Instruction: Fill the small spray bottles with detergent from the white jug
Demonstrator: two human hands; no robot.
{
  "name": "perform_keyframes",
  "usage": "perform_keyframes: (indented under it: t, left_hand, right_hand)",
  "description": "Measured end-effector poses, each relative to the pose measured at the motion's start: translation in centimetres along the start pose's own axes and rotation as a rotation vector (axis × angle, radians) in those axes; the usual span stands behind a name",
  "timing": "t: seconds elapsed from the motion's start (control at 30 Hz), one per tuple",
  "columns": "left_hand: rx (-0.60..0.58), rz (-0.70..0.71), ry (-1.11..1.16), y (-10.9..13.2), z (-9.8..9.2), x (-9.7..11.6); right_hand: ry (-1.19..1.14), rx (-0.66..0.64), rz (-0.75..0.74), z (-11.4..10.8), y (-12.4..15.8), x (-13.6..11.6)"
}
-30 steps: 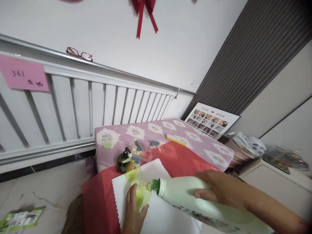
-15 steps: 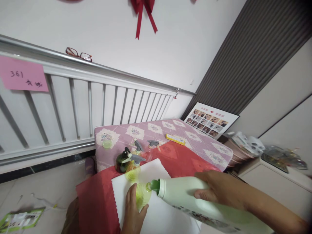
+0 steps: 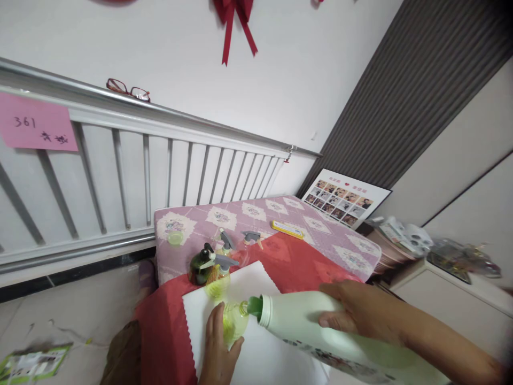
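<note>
My left hand [image 3: 221, 347] is wrapped round a small clear bottle [image 3: 235, 323] with yellow-green liquid in it, standing on a white scalloped sheet [image 3: 262, 347]. In my right hand [image 3: 356, 310] lies a large pale green jug [image 3: 304, 315], tilted almost flat. The jug's green spout [image 3: 255, 306] meets the mouth of the small bottle; whether liquid is flowing I cannot tell. Just behind the small bottle stand a yellow spray bottle [image 3: 218, 286] with a grey trigger head, a dark green pump bottle [image 3: 199, 267] and a clear spray bottle [image 3: 246, 248].
A red cloth [image 3: 296, 262] lies over the purple patterned table cover [image 3: 256, 211]. On the cover are a yellow box [image 3: 287, 229] and a pale green lid [image 3: 175, 238]. A white radiator [image 3: 180, 166] runs behind; a photo board [image 3: 344, 198] leans at the right.
Both hands, the small bottle and the jug hold nearly the same place. At the lower left, the hanging edge of the red cloth has shifted right and brown fabric shows more.
</note>
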State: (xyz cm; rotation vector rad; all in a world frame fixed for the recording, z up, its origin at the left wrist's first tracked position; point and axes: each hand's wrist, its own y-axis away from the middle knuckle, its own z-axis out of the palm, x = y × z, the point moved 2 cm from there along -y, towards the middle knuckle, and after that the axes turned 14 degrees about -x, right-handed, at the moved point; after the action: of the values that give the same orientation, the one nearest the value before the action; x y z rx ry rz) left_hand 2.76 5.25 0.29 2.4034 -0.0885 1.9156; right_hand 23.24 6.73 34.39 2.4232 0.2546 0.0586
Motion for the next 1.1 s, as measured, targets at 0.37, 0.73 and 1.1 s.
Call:
perform_keyframes:
  t: [0.37,0.73,1.1]
  left_hand:
    - [-0.010,0.015,-0.013,0.1,0.2,0.1]
    - [-0.006,0.019,-0.003,-0.2,0.3,-0.2]
    - [-0.002,0.018,-0.001,0.2,-0.1,0.7]
  right_hand:
    - [0.024,0.007,0.013,0.2,-0.1,0.3]
    - [0.004,-0.001,0.013,0.0,0.1,-0.1]
    - [0.013,0.006,0.002,0.2,-0.2,0.3]
